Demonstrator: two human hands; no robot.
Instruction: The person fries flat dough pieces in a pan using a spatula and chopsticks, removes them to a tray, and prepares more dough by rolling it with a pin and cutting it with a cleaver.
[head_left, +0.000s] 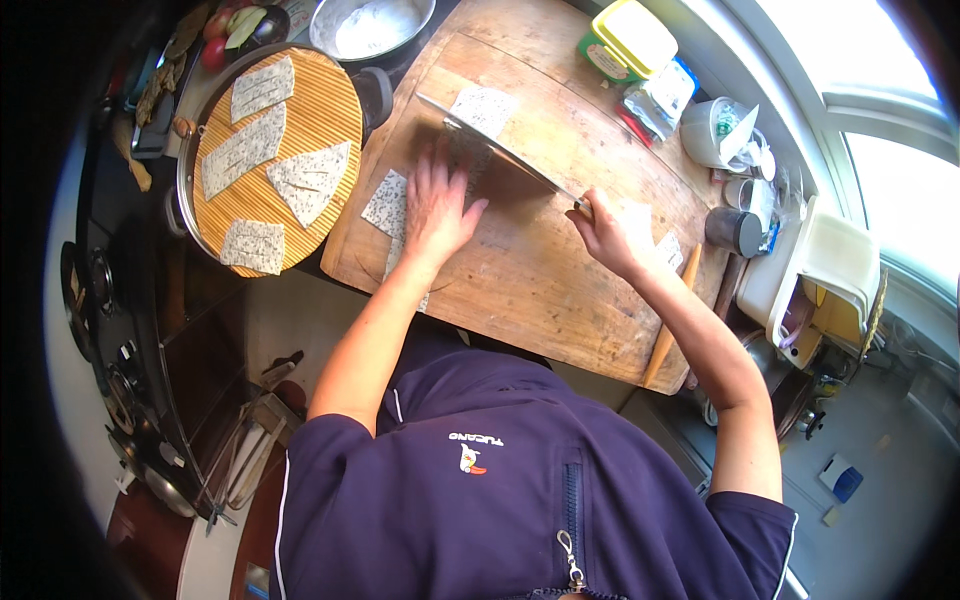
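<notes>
My right hand (611, 232) grips the handle of a long-bladed kitchen knife (517, 159), whose blade slants up and left across the wooden board (525, 285). Under and beyond the blade lies a black-speckled pale dough sheet (484, 109). My left hand (439, 206) rests with its fingers spread near the blade, beside another speckled dough piece (386, 204); what lies beneath its fingers is partly hidden. A small speckled piece (669, 250) lies past my right wrist. Several slit dough pieces (240, 150) sit on a round ridged tray (311, 101) at the left.
A wooden rolling pin (675, 322) lies at the board's right edge. A metal bowl of white powder (375, 26) stands at the top. A yellow-lidded tub (634, 37), a packet (664, 97), a plastic container (709, 131) and a dark jar (733, 231) line the window side.
</notes>
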